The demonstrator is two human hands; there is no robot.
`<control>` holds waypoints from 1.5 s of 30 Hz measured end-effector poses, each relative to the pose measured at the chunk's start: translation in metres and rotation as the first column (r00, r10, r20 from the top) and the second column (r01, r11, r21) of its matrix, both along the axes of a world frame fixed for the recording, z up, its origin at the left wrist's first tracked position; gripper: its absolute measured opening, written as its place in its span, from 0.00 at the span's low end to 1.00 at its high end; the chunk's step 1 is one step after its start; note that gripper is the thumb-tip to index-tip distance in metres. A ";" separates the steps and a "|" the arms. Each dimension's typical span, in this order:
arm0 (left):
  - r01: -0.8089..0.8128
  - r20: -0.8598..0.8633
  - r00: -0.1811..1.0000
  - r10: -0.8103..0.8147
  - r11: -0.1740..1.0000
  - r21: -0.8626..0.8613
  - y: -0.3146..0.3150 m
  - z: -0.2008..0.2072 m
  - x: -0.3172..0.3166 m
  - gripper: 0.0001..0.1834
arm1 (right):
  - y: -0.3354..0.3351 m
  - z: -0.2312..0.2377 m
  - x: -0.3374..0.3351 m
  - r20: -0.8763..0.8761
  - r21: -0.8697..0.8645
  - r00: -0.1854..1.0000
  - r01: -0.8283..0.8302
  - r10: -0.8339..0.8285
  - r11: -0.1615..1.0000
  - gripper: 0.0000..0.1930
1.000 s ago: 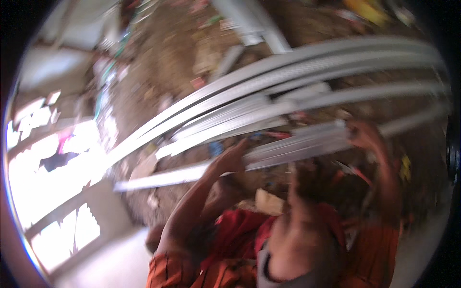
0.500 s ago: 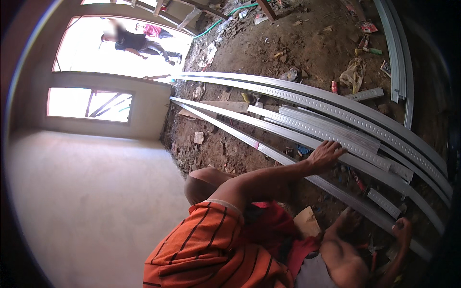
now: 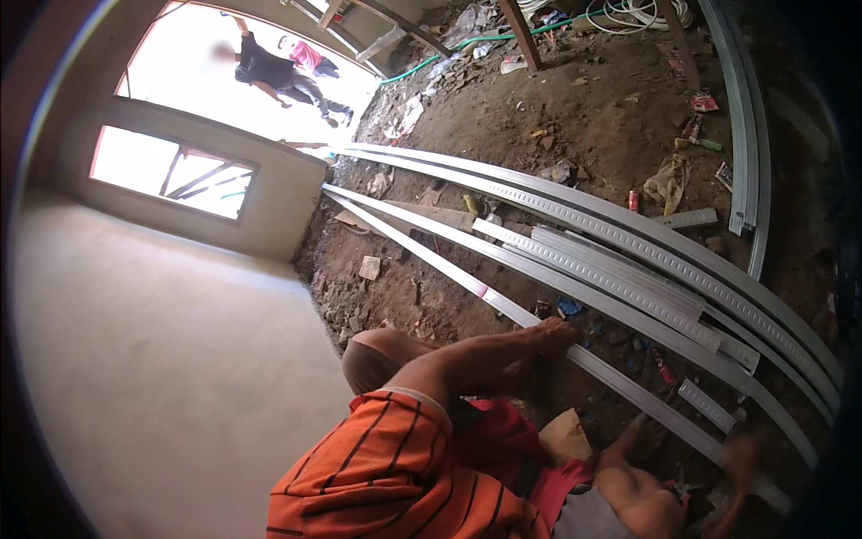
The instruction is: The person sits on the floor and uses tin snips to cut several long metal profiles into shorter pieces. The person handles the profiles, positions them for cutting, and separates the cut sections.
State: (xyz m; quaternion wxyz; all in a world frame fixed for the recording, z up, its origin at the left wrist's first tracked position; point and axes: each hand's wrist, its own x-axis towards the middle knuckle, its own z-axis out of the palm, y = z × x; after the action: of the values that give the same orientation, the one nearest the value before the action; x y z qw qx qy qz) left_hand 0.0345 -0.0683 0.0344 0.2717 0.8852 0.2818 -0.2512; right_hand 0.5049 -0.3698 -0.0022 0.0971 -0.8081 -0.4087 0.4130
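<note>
My left hand (image 3: 555, 335), at the end of the orange-sleeved arm, lies over the nearest long metal channel (image 3: 429, 258), a thin silvery strip with a pink mark. Its fingers appear curled round the strip. Farther along the same strip, toward the lower right, is my right hand (image 3: 742, 454), smeared by motion; its fingers cannot be made out. Just beyond lies a second long channel (image 3: 620, 310). Past that, shorter slotted metal pieces (image 3: 600, 286) lie in a stack. A short slotted offcut (image 3: 706, 404) rests near my right hand.
More long channels (image 3: 575, 196) curve across the dirt floor (image 3: 620, 117), and others (image 3: 743, 135) lie at far right. Litter, a red can (image 3: 634, 200) and a green hose (image 3: 503, 36) are scattered about. A plastered wall (image 3: 171, 359) stands at left. Two people (image 3: 278, 72) are outside the opening.
My left hand has moved back from the second channel to the nearest one. My right hand has shifted and blurred. The whole view has tilted slightly.
</note>
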 end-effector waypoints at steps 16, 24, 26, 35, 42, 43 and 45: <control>0.061 -0.132 0.989 -0.061 0.998 0.000 -0.014 0.026 0.042 0.14 | -0.044 0.024 0.060 -0.129 -0.008 0.992 0.000 -0.001 1.000 0.09; 0.022 -0.145 0.989 -0.009 0.996 0.084 0.045 0.040 0.039 0.24 | -0.029 -0.016 0.041 -0.074 0.207 0.993 0.106 -0.092 0.973 0.10; 0.019 -0.075 0.997 -0.009 0.992 0.126 0.059 0.027 0.024 0.24 | 0.017 0.064 -0.001 -0.036 0.056 0.996 0.088 -0.086 0.995 0.12; -0.125 -0.172 0.973 0.152 0.980 0.158 0.097 0.024 -0.015 0.19 | 0.042 0.022 -0.062 -0.218 0.029 0.973 0.080 -0.071 0.996 0.15; -0.056 -0.066 0.996 0.065 0.989 0.135 0.097 0.029 -0.047 0.30 | 0.083 0.067 -0.116 0.076 0.174 0.996 0.029 -0.043 0.984 0.16; -0.023 -0.062 0.998 0.029 0.996 0.089 0.087 0.039 -0.033 0.31 | 0.083 0.059 -0.121 0.069 0.211 0.996 0.046 -0.062 0.976 0.16; 0.022 0.013 1.000 -0.023 1.000 0.022 0.063 0.034 -0.007 0.32 | 0.095 0.072 -0.139 0.078 0.166 0.996 0.036 -0.049 0.986 0.16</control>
State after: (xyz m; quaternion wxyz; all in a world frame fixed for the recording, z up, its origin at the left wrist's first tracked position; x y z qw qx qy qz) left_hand 0.0277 -0.0054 0.0687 0.2613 0.8929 0.2727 -0.2453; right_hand 0.3654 -0.2751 0.0694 0.1552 -0.8222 -0.4275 0.3423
